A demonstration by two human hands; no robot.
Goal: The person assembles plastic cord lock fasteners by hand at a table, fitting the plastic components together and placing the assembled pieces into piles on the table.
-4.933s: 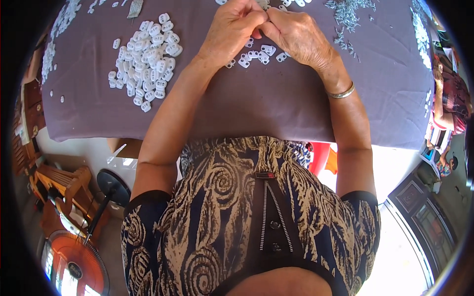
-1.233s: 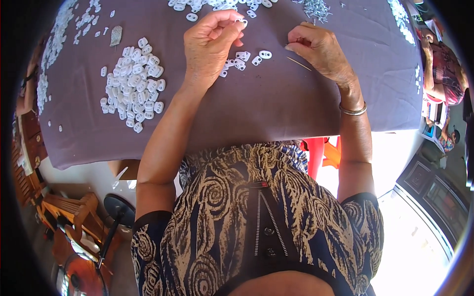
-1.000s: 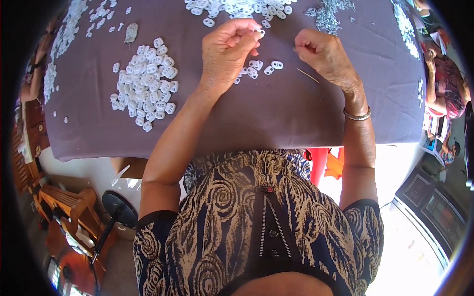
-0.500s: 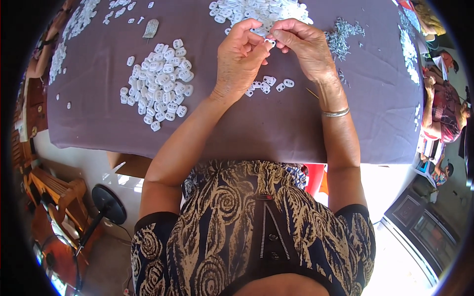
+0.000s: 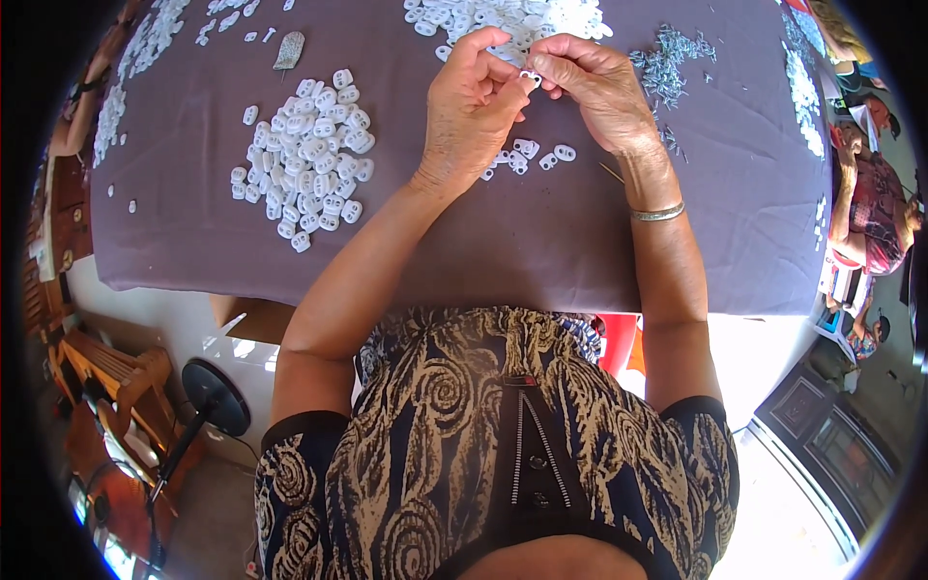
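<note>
A small white two-hole plastic cord lock (image 5: 531, 78) is pinched between the thumb and fingers of my left hand (image 5: 474, 106). My right hand (image 5: 599, 92) is closed in a pinch against the upper side of that piece; anything between its fingertips is hidden. Beneath both hands, several loose white cord locks (image 5: 520, 159) lie on the dark cloth. Past my fingertips spreads a big heap of white plastic pieces (image 5: 503, 17). To the left sits another pile of white cord locks (image 5: 314, 155). A heap of small metal springs (image 5: 672, 68) lies to the right of my right hand.
The dark tablecloth (image 5: 464, 261) covers the table up to its near edge. A grey rounded piece (image 5: 289, 50) lies at the far left. A thin stick (image 5: 612, 172) rests beside my right wrist. More white pieces (image 5: 802, 97) line the right side, where other people (image 5: 865, 213) sit.
My hands keep the same pinch around the cord lock, with only slight finger movement. The whole view has shifted a little, so the piles sit slightly higher and further left.
</note>
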